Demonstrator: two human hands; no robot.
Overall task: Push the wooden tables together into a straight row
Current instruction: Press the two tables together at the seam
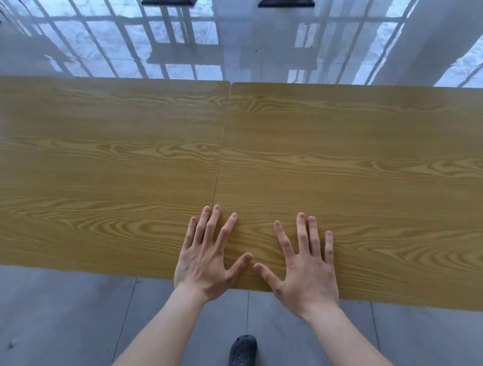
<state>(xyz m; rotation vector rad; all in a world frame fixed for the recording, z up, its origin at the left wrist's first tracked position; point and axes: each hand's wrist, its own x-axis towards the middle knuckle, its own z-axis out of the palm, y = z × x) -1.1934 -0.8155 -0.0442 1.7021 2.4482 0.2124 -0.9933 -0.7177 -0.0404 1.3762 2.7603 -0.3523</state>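
Observation:
Two wooden tables with yellow-brown grain stand side by side. The left table (104, 162) and the right table (352, 169) meet along a thin seam down the middle; the right one sits slightly nearer to me, so the far and near edges are a little offset. My left hand (206, 258) lies flat, fingers spread, across the seam near the front edge. My right hand (305, 263) lies flat with spread fingers on the right table beside it. Neither hand holds anything.
Glossy tiled floor (183, 39) lies beyond the tables, reflecting window bars. Two dark objects (285, 3) show at the top edge. Grey floor tiles (65, 313) lie on my side, with my dark shoe (243, 350) below the hands.

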